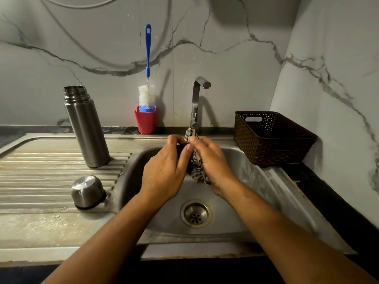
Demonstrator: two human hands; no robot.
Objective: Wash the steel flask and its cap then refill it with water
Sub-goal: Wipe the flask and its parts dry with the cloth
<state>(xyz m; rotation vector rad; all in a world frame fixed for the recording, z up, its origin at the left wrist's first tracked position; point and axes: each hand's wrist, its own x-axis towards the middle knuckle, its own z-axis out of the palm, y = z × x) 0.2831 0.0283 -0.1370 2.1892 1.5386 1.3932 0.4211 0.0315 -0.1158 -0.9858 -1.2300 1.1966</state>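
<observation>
Grey-veined marble wall [235, 64] backs a steel sink set in the bench [338, 201]. Over the basin [256, 177], just in front of the tap [198, 99], the left grip [164, 171] and the right grip [211, 160] are both clenched on a patterned cloth [196, 170] bunched between them. One end of the cloth pokes up past the fingertips. A dark patch between the grips is too hidden to tell apart from the cloth.

Neither grip touches the steel flask [86, 128]. It stands upright and uncapped on the ribbed drainboard [30, 171], well to the left of the grips and a little farther back. Its cap [88, 191] rests on the same drainboard, nearer than the flask and left of the left wrist, apart from both.

Against the far wall a bottle brush [147, 58] stands in a red cup [145, 121]. A brown basket [272, 140] sits at the far right, beside the basin.
</observation>
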